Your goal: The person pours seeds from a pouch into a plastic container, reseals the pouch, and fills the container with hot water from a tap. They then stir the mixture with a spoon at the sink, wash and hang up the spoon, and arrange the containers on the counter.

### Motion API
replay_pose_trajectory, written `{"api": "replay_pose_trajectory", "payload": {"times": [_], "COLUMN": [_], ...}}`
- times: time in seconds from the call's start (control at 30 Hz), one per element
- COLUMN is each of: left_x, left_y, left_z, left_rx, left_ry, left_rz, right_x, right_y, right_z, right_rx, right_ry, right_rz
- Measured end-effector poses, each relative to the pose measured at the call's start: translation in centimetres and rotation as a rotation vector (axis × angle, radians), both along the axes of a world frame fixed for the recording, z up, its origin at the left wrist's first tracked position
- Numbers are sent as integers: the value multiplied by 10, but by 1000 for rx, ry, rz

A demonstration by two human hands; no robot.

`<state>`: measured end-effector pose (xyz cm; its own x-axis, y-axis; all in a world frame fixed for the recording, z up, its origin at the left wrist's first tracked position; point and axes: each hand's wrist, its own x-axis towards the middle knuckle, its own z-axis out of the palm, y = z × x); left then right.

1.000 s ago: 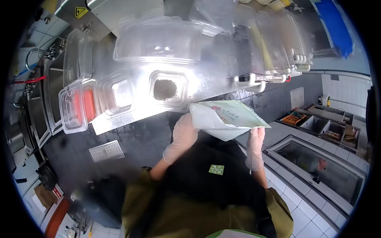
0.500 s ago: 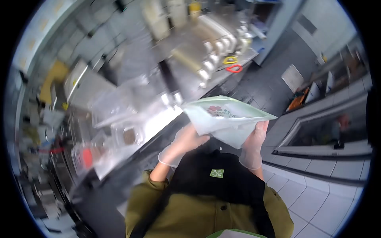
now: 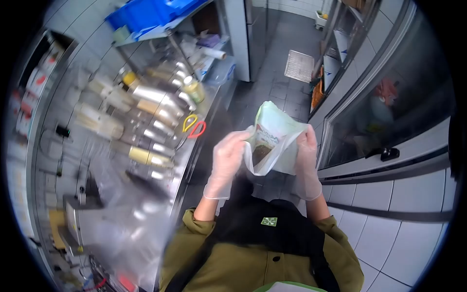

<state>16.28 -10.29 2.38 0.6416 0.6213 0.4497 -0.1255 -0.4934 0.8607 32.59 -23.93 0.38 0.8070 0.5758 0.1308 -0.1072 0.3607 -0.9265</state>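
Observation:
In front of my apron I hold up a pale green and white bag [image 3: 287,155] with printed lettering. Its mouth gapes, and dark brown material [image 3: 262,152] shows at its lower left; I cannot tell what it is. Clear gloves cover both hands. The fingers of my left hand [image 3: 228,155] pinch the bag's left edge. On the other side, my right hand [image 3: 306,153] grips its right edge, with some fingers hidden behind the bag.
Left of me runs a steel counter [image 3: 194,158] with rows of containers, red-handled [image 3: 197,130] and yellow-handled scissors [image 3: 189,122], and blurred clear plastic. Blue bins [image 3: 151,17] sit on a shelf behind. A window with a dark handle [image 3: 389,154] stands at right; a floor grate [image 3: 299,65] lies ahead.
The view has swung right, toward the aisle. My left hand has come up to the bag's left edge. The bag's opening now faces me more, showing brown material.

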Motion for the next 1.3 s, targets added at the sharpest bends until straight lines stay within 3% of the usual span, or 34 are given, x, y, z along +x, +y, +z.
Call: {"api": "replay_pose_trajectory", "payload": {"times": [0.1, 0.2, 0.3, 0.4, 0.5, 0.63, 0.67, 0.7, 0.73, 0.83, 0.9, 1.03, 1.13, 1.23, 1.3], "left_x": [48, 93, 151, 209, 261, 321, 329, 338, 344, 351, 352, 337, 318, 319, 310], "left_y": [47, 105, 153, 200, 238, 291, 303, 310, 316, 350, 379, 467, 538, 575, 605], "left_z": [-6, -4, 15, 32, 52, 76, 88, 98, 107, 144, 182, 285, 355, 388, 386], "left_rx": [-257, -314, -323, -269, -195, -26, 172, 226, 199, 354, 355, 774, 659, 959, 903], "left_ry": [-163, -134, -179, -168, -17, -82, -29, 21, -18, -15, -91, 144, 174, -12, -48], "left_rz": [109, 83, -34, -137, -57, 106, 186, 274, 324, 583, 744, 1201, 1514, 1379, 1302], "right_x": [60, 124, 197, 255, 317, 413, 430, 446, 470, 504, 507, 500, 483, 471, 466], "right_y": [17, 50, 87, 132, 154, 228, 250, 270, 302, 385, 445, 585, 696, 779, 819], "right_z": [3, 6, 7, 25, 34, 39, 52, 61, 70, 117, 170, 274, 350, 386, 392], "right_rx": [-45, 61, -33, 131, 1, 123, 131, 134, 349, 373, 545, 556, 496, 673, 755], "right_ry": [-37, -145, -260, -254, -389, -579, -595, -607, -681, -879, -905, -998, -899, -843, -862], "right_rz": [-151, -168, -192, -230, -147, -50, -21, 14, 194, 275, 350, 294, 355, 461, 473]}}
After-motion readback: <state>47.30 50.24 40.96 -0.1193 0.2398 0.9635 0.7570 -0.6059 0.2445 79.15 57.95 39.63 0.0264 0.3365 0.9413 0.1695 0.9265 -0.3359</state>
